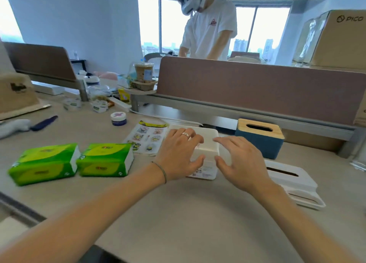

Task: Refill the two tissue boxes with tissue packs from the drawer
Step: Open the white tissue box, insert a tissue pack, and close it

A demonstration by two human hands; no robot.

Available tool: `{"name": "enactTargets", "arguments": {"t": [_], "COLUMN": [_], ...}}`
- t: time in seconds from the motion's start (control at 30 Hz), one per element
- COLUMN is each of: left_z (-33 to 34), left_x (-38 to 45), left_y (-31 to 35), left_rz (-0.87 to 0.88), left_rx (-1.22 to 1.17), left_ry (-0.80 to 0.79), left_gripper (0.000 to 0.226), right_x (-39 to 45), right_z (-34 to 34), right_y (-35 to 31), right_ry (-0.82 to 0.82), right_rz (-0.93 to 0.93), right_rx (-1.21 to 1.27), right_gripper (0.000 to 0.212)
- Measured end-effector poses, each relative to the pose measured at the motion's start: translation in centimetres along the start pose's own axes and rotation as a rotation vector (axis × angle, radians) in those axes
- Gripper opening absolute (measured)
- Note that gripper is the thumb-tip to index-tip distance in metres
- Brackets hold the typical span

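Two green tissue packs [45, 163] [105, 159] lie side by side on the desk at the left. In the middle stands a white tissue box body [207, 142] with a label low on its near face. My left hand [178, 153] grips it, fingers over the top and thumb on the front. My right hand [241, 163] hovers at the box's right side with fingers spread and holds nothing. The box's white slotted lid [293, 181] lies on the desk to the right. A blue tissue box with a wooden slotted lid [259, 144] stands behind, against the partition.
A sticker sheet [146, 138] and a small jar [118, 119] lie behind the packs, a blue comb [44, 122] at far left. The brown desk partition [257, 88] closes the back. A person in a white shirt [210, 29] stands beyond it. A cardboard box [336, 39] sits at far right.
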State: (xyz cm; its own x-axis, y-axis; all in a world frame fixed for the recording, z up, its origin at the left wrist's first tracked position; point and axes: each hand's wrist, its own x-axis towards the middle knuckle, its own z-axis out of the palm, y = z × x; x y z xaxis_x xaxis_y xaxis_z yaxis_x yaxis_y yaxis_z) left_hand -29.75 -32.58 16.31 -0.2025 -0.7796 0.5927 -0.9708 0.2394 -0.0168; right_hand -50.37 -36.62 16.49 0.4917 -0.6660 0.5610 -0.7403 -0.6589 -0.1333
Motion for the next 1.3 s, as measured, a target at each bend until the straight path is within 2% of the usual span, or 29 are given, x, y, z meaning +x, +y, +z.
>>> {"name": "enactTargets", "arguments": {"t": [0.47,0.6,0.73,0.93,1.1,1.3], "left_z": [-7.9,-9.0,-8.9,-8.1,-6.5,-5.7], "left_x": [-9.3,-11.3,-12.5,-12.5,-11.7,-11.8], "left_y": [-13.6,-16.5,-19.2,-21.5,-22.5,-23.0], "left_rz": [-0.280,-0.344,-0.413,-0.348,-0.343,-0.377], "left_rx": [0.259,0.288,0.270,0.239,0.169,0.075], "left_ry": [-0.194,-0.312,-0.464,-0.662,-0.672,-0.569], "left_gripper": [0.050,0.061,0.079,0.105,0.111,0.112], "right_x": [7.4,8.8,9.9,11.2,11.7,12.0], "right_z": [6.8,8.7,10.7,13.4,14.6,14.4], "right_y": [-15.4,-18.1,-20.0,-21.3,-21.3,-21.0], "right_ry": [-0.123,-0.210,-0.349,-0.551,-0.639,-0.537], "right_rz": [-0.250,-0.278,-0.284,-0.292,-0.235,-0.261], "right_rx": [0.150,0.167,0.151,0.069,0.100,0.109], "right_gripper": [0.049,0.053,0.068,0.090,0.100,0.100]}}
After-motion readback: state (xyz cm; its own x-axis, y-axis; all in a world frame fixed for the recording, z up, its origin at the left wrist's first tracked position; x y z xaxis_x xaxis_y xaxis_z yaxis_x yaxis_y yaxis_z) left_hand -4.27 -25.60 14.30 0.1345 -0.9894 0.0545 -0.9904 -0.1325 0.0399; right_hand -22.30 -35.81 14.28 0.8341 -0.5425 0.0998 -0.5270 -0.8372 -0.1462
